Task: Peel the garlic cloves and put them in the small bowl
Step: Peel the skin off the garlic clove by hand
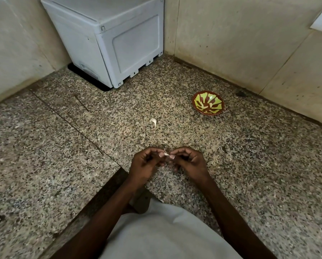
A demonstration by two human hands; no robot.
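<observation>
Your white shirt fills the near edge. Above the speckled counter, your left hand and right hand pinch one garlic clove between curled fingertips. Farther off lies another clove; the small bowl sits right, near the wall.

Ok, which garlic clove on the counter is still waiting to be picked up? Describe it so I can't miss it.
Start at the white appliance in the far corner of the speckled counter. Come toward the person: a single pale clove lies loose on the stone, left of the red and green bowl. Unlike the piece pinched between the left hand and right hand, nothing touches it.
</observation>
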